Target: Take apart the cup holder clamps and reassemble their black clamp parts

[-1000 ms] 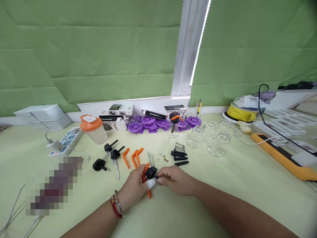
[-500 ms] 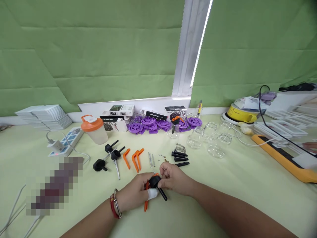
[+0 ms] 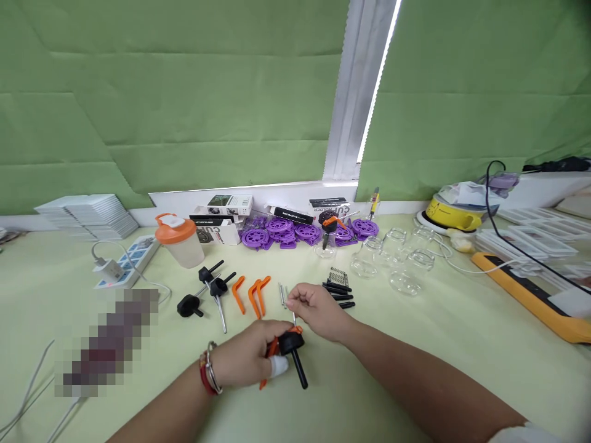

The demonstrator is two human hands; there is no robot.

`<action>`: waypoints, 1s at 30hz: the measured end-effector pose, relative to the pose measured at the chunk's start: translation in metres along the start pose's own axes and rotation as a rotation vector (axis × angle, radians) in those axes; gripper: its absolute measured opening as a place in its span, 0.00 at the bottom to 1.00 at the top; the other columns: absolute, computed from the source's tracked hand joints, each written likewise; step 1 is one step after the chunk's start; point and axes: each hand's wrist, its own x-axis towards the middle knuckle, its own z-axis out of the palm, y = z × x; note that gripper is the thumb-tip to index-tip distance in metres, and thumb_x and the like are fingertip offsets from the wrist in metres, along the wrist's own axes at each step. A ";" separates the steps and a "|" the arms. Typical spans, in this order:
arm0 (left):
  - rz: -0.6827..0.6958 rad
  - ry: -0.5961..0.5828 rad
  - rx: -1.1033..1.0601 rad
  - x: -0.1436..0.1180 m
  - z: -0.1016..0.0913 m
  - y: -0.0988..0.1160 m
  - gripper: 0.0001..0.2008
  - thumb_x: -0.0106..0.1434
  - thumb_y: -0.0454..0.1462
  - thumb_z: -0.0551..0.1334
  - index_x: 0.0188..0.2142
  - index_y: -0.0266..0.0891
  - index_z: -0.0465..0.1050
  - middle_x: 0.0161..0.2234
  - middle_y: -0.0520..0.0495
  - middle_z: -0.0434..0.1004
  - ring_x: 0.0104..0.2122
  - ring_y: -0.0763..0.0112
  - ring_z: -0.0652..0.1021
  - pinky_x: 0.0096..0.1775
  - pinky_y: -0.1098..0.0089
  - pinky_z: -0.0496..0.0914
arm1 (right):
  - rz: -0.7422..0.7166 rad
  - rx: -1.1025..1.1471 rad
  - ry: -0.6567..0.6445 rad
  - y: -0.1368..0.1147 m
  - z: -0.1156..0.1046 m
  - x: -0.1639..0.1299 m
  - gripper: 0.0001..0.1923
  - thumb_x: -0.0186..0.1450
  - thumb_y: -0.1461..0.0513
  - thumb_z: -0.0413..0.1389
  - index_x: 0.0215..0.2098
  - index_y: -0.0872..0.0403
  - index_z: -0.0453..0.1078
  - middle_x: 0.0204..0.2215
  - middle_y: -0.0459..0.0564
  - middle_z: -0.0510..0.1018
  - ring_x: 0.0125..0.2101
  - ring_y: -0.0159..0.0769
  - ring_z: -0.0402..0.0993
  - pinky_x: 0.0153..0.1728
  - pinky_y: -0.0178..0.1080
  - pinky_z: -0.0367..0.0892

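Observation:
My left hand (image 3: 247, 360) grips a black knob with a stem (image 3: 294, 352) joined to an orange lever (image 3: 271, 354), low over the table. One of its fingers wears a white bandage. Just above it, my right hand (image 3: 318, 309) pinches a thin metal pin (image 3: 294, 317) that points down at the knob. Two more metal pins (image 3: 281, 293) lie on the table beside the right hand. Loose orange levers (image 3: 252, 293) lie to the left of those pins, and black rods (image 3: 338, 293) with a spring (image 3: 338, 275) lie to the right.
Black knob parts (image 3: 210, 290) lie left of centre. At the back stand an orange-lidded shaker cup (image 3: 179, 239), small boxes (image 3: 221, 216), purple discs (image 3: 295, 232) and clear glass jars (image 3: 397, 258). A power strip (image 3: 124, 261) lies far left, an orange-edged tool (image 3: 530, 292) right.
My right hand has let go of the knob and risen toward the loose pins, now pinching one. My left hand has drawn the knob and lever closer and turned the stem downward.

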 end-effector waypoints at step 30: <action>-0.127 0.488 0.111 0.001 -0.025 -0.030 0.11 0.58 0.41 0.57 0.40 0.40 0.69 0.31 0.50 0.73 0.30 0.68 0.72 0.33 0.70 0.66 | 0.017 0.063 -0.116 0.004 0.021 0.024 0.16 0.63 0.57 0.51 0.46 0.56 0.66 0.21 0.43 0.71 0.16 0.26 0.63 0.19 0.31 0.59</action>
